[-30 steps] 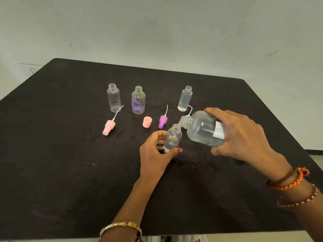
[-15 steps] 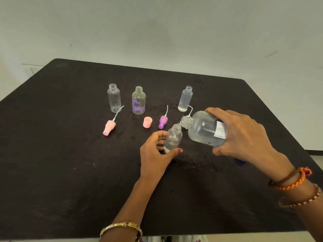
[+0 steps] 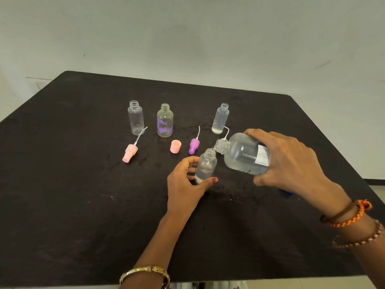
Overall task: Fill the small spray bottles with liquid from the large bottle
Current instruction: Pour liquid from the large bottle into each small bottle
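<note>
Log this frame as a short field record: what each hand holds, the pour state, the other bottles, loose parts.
left hand: left hand grips the small bottle standing on the black table
right hand: right hand holds the large bottle tilted, mouth at the small bottle's neck
pour state: a little liquid at the small bottle's bottom; stream too fine to see
other bottles: clear bottle, purple-printed bottle, slim bottle, all uncapped and upright
loose parts: pink sprayer, purple sprayer, pink cap
</note>
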